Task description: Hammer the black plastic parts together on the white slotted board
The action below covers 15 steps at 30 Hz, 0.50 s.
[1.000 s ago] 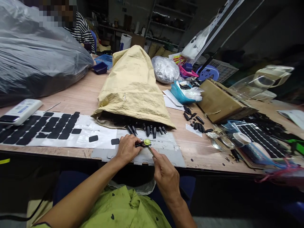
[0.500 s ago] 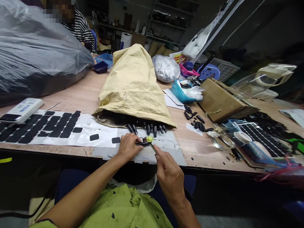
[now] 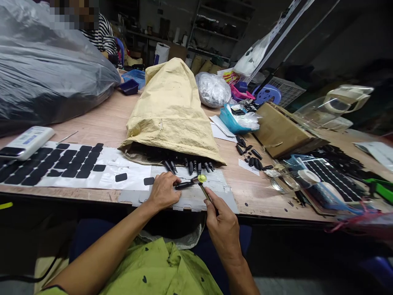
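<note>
My left hand [image 3: 164,190] rests at the near edge of a grey board [image 3: 219,192], its fingers closed on the end of a black cylindrical part [image 3: 185,184] that lies pointing right. In my right hand [image 3: 223,219] is the handle of a small hammer with a yellow-green face [image 3: 202,178]. The hammer's head is just right of the black part's free end; I cannot tell whether they touch. Behind my hands, several similar black parts [image 3: 190,167] spill from the mouth of a large tan sack [image 3: 172,110].
Left of my hands lies a white sheet with black stickers [image 3: 107,159], beside a white device [image 3: 27,141]. A big grey plastic bag [image 3: 55,73] stands behind. To the right are loose black pieces [image 3: 256,153], a cardboard box [image 3: 284,129] and a clear jar [image 3: 284,182]. A person in stripes [image 3: 104,37] sits beyond.
The hammer and my right hand have shifted to the right, so more of the black part shows. My left hand stays on the part, nearly in place. The view has moved slightly.
</note>
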Motion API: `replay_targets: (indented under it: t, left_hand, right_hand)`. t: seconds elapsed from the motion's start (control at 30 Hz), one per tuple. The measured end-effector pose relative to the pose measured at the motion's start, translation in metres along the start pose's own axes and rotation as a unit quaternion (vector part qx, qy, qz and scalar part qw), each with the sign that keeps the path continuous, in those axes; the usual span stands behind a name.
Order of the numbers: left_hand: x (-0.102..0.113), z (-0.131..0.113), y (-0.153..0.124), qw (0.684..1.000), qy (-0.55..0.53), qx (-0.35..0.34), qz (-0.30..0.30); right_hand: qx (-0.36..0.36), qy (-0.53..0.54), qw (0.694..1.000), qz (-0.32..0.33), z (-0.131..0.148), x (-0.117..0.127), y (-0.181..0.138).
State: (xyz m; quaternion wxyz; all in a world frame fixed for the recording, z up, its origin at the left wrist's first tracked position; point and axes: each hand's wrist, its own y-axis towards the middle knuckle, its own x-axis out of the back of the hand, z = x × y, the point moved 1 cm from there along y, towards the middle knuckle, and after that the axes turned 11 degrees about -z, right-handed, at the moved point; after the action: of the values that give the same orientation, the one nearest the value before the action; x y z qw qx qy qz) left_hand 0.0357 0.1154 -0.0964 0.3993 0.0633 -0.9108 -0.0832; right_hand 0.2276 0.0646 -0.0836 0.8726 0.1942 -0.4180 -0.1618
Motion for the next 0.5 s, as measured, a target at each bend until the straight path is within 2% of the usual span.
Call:
replay_targets:
  t: [0.17,0.3,0.5]
  left_hand:
    - [-0.003,0.003,-0.001,1.000,0.008,-0.012,-0.014]
    - [-0.004,0.004,0.001,1.000,0.003,-0.009,-0.013]
    - [-0.003,0.002,0.002,1.000,-0.001,0.003,-0.008]
  right_hand:
    - [-0.025,0.025,0.999,-0.001,-0.004,-0.002,-0.006]
    - [-0.017,0.027,0.999,-0.004,-0.002,-0.004,-0.007]
    - [0.075,0.029,0.996,-0.042,0.009,-0.007,-0.005]
